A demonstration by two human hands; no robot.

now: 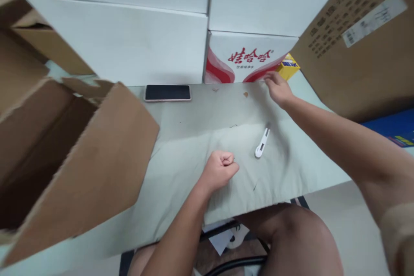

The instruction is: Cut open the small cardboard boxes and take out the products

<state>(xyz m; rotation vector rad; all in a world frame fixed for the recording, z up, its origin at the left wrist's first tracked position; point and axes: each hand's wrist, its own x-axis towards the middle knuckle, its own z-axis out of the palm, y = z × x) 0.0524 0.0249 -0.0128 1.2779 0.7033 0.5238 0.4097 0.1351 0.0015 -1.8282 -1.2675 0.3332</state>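
Observation:
My left hand (220,170) rests closed on the cloth near the table's front edge, thumb against bent fingers. A tiny dark bit shows by its fingertips, too small to name. My right hand (278,88) reaches to the back right, fingers loosely bent and apart, with nothing visible in them. It is in front of a yellow box (289,67) and the corner of a white and red carton (252,57); whether it touches either is unclear. Between the hands lies a white utility knife (262,142).
A black-screened phone (167,92) lies at the back. An open cardboard box (106,159) takes up the left side. White boxes (123,39) are stacked behind, and a large brown carton (359,56) stands at right above a blue item (393,125). Small scraps (246,94) dot the cloth.

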